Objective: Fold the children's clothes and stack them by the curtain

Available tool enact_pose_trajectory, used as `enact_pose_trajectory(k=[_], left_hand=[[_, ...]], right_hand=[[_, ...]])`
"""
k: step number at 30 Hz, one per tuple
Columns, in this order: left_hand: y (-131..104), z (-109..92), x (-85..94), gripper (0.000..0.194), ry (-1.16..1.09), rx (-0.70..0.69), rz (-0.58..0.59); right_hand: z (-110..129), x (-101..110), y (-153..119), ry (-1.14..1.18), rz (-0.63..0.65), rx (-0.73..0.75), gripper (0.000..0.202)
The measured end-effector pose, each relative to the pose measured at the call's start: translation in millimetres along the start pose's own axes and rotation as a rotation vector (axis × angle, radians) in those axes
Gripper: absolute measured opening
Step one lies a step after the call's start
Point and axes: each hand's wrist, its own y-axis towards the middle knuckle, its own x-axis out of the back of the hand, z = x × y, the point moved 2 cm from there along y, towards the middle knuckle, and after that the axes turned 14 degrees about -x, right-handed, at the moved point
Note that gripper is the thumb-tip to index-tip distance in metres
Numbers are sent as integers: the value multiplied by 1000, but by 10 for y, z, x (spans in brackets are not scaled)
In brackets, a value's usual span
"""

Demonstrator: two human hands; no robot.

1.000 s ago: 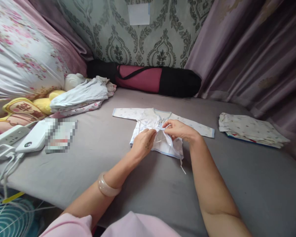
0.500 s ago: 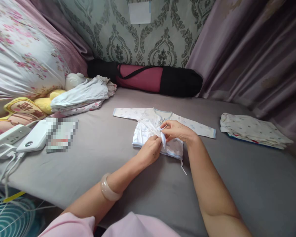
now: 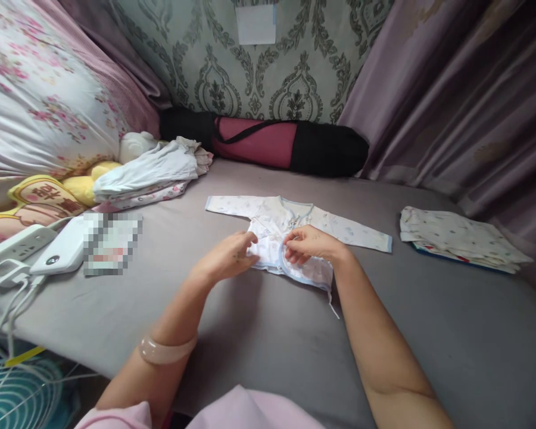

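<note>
A small white baby shirt (image 3: 263, 208) with blue trim and a faint print is spread out in front of me, its sleeves stretched to both sides. My right hand (image 3: 310, 244) is over its front, fingers curled in a pinch at the blue-edged flap. At the shirt's left side is my left hand (image 3: 232, 256), thumb and fingers apart, nothing between them. A thin white tie hangs from the lower right corner of the shirt. Part of the shirt's front is hidden behind my right hand.
The shirt lies on a grey sheet (image 3: 268, 357). Folded clothes (image 3: 460, 238) are stacked at right, another clothes pile (image 3: 152, 170) at left. A power strip (image 3: 20, 244), a white device (image 3: 65, 250) and cables lie left. A black-and-red long bag (image 3: 254, 140) rests against the wall.
My left hand has let go of the cloth near my right hand and moved left, its fingers spreading. The front flap now lies flatter, with my right hand still at it.
</note>
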Motion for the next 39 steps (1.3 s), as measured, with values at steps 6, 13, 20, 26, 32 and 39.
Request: enact_pose_trajectory(k=[6,13,20,26,32,39], left_hand=[[-120,152,119,42,34,161,182],[-83,75,41,29,36,149,237],[-82,124,10,17,115,111,293],[-76,157,18,17,143,131,320],[-78,195,17,18,147,139,325],[-82,198,44,19,142,156,330]], right_hand=[[-124,310,281,0,-591,202,17],[-11,498,659,-333,-764,270,24],[197,497,879,-468,-697,45,14],[260,510,907,-479,-601,-39,8],[284,548,969,-465,-686,-28,19],[336,508,921,-525,-564,-53,12]])
